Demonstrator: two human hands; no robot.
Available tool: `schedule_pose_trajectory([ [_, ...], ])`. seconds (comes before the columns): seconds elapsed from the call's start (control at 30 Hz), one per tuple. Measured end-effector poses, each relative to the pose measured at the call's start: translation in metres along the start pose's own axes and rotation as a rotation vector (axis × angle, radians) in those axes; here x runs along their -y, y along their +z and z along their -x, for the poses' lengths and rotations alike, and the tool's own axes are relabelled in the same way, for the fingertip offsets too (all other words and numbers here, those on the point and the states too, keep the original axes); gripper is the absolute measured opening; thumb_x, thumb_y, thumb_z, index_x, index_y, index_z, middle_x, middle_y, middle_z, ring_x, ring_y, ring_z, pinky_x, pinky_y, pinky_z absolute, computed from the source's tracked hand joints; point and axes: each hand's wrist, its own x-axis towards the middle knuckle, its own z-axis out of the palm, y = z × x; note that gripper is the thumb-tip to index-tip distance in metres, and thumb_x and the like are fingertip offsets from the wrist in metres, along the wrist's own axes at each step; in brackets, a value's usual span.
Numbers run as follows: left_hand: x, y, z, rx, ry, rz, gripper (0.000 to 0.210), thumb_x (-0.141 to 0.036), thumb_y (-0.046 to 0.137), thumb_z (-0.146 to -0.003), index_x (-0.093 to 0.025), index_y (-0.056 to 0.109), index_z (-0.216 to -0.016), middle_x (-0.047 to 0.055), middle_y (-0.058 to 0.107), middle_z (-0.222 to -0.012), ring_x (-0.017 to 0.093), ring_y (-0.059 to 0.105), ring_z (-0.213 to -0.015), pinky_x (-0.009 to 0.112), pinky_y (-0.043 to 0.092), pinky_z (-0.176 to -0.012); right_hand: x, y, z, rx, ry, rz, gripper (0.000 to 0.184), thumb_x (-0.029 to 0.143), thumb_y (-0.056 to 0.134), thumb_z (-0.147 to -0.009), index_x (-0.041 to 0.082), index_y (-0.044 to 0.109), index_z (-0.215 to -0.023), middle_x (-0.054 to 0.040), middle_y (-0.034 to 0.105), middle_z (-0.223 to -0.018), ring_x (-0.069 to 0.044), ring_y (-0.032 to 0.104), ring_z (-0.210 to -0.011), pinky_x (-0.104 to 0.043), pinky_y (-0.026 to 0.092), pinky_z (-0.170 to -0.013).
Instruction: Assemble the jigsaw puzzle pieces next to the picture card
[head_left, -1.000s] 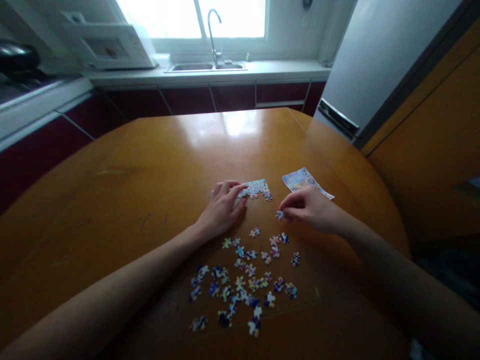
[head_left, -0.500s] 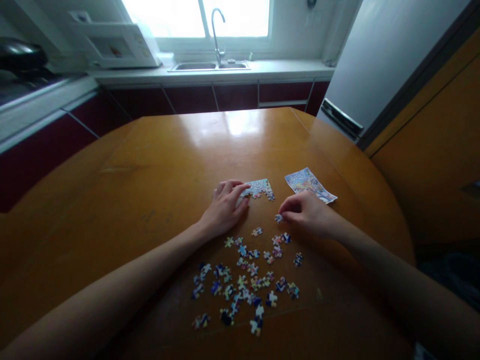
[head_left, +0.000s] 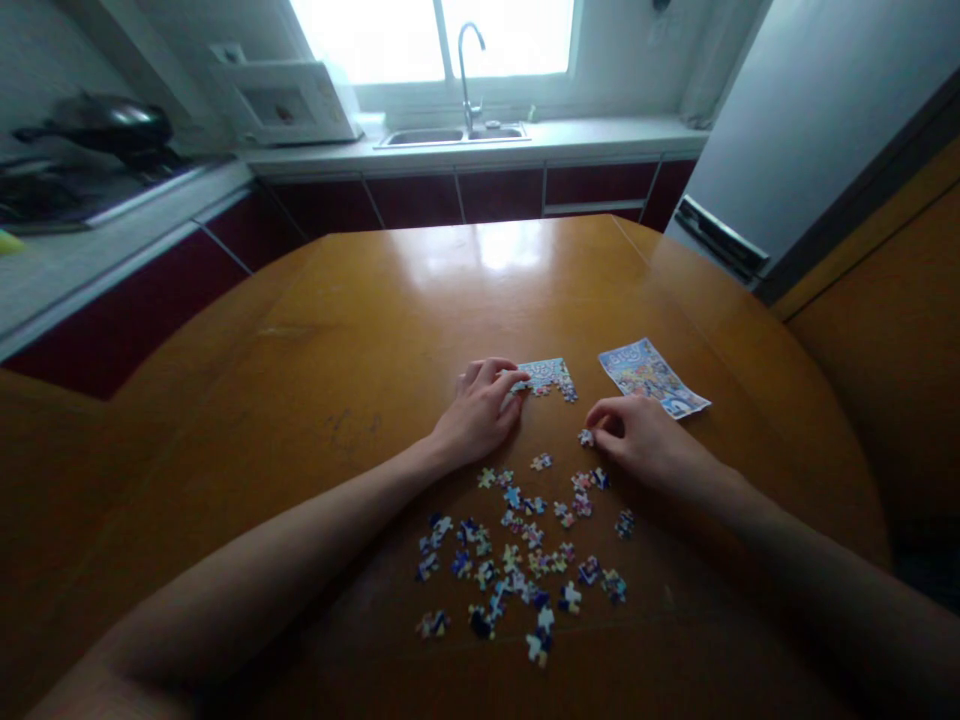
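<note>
While my left hand [head_left: 486,412] is resting over the left end of a partly assembled puzzle [head_left: 549,374], its fingers loosely bent and the thumb held apart from them, my right hand [head_left: 646,437] is pinching one small pale puzzle piece [head_left: 586,437] between thumb and forefinger, in a narrow grip. That piece is showing at my fingertips, near the assembled part's lower right corner but apart from it. The assembled part is lying flat, its far edge running straight and its near edge stepping unevenly.

Just beyond my right hand, a colourful picture sheet [head_left: 649,372] is lying on the table, its near edge partly hidden behind the hand; I cannot tell whether the two are touching. Nearer to me, many loose pieces [head_left: 516,583] are spreading between my forearms in blue, white, yellow and pink, some of them overlapping.

All of this is sitting on a wide, glossy wooden table [head_left: 360,310]. Past it, a sink [head_left: 427,137] with a tall curved faucet [head_left: 463,75] is standing below a bright window [head_left: 510,40], with a white microwave [head_left: 281,105] to the left and a refrigerator [head_left: 810,130] to the right.
</note>
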Motion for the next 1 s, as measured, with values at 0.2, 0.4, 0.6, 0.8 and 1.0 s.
schedule_pose_trajectory([
  [0.2,-0.001,-0.002,0.000,0.007,-0.011,-0.002,0.029,-0.016,0.053,-0.094,-0.025,0.062,-0.120,0.006,0.056,-0.128,0.026,0.045,-0.123,0.048,0.039,-0.108,0.006,0.001,0.004,-0.040,-0.056,0.098,0.011,0.018,0.061,-0.087,0.018,0.071,-0.082,-0.0059,0.071,-0.078,-0.017,0.062,-0.069,-0.031,0.046,-0.065],
  [0.4,0.000,-0.001,0.001,0.001,0.000,-0.009,0.032,-0.014,0.052,-0.093,-0.027,0.061,-0.121,0.006,0.055,-0.128,0.026,0.044,-0.123,0.049,0.039,-0.109,0.009,0.020,0.006,-0.047,-0.394,0.121,0.014,0.016,0.060,-0.091,0.020,0.074,-0.090,-0.0083,0.065,-0.096,-0.020,0.059,-0.091,-0.033,0.049,-0.080],
  [0.6,0.001,0.001,0.001,-0.010,0.008,-0.009,0.032,-0.015,0.053,-0.093,-0.027,0.061,-0.121,0.005,0.055,-0.129,0.026,0.044,-0.123,0.048,0.039,-0.109,0.014,0.031,0.007,-0.020,-0.459,0.154,0.016,0.018,0.059,-0.093,0.022,0.075,-0.090,-0.0079,0.063,-0.093,-0.021,0.055,-0.091,-0.034,0.047,-0.079],
  [0.8,0.001,0.001,0.000,-0.008,-0.004,-0.005,0.031,-0.016,0.054,-0.093,-0.028,0.061,-0.121,0.005,0.055,-0.128,0.027,0.044,-0.123,0.050,0.039,-0.108,0.011,0.032,0.006,-0.070,-0.414,0.160,0.023,0.010,0.055,-0.092,0.021,0.074,-0.087,-0.0084,0.064,-0.094,-0.021,0.054,-0.090,-0.035,0.046,-0.080],
  [1.0,0.001,0.001,0.001,-0.007,0.005,-0.014,0.031,-0.015,0.053,-0.093,-0.028,0.062,-0.120,0.005,0.056,-0.128,0.027,0.044,-0.122,0.050,0.040,-0.107,0.013,0.034,0.006,-0.070,-0.426,0.142,0.023,0.014,0.053,-0.095,0.020,0.074,-0.089,-0.0080,0.063,-0.094,-0.021,0.054,-0.092,-0.034,0.046,-0.081],
])
